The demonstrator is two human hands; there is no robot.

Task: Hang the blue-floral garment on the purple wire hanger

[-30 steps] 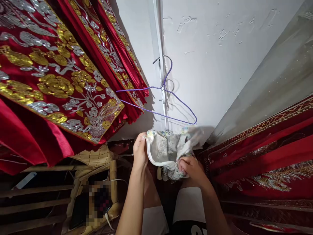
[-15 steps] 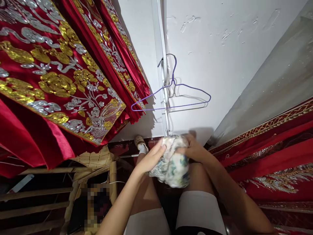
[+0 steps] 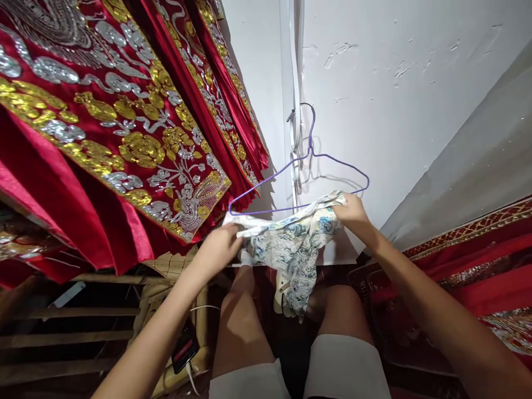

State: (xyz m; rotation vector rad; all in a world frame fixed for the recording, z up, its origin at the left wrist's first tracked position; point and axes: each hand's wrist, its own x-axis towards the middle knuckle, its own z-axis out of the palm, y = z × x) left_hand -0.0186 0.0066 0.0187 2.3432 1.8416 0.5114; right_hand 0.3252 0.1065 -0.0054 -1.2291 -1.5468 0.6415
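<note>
Between my two hands a white garment (image 3: 291, 241) with a blue and green floral print is stretched sideways, its lower part hanging in loose folds. My left hand (image 3: 220, 244) is closed on its left edge. At the other end my right hand (image 3: 353, 213) grips the upper right corner. Just behind and above the cloth hangs a purple wire hanger (image 3: 270, 177), its hook near a small peg on a white strip. Part of the hanger's bottom bar is hidden by the garment. The garment's exact kind is unclear.
Red embroidered costumes (image 3: 141, 149) hang at the left, and more red fabric (image 3: 449, 266) lies along the right. A bamboo chair (image 3: 166, 293) stands lower left with a phone (image 3: 185, 349) and a white cable. The white wall (image 3: 374, 83) is straight ahead.
The bunched garment has been spread open and raised towards the hanger. My hands have moved apart, one to each side. The view has shifted slightly.
</note>
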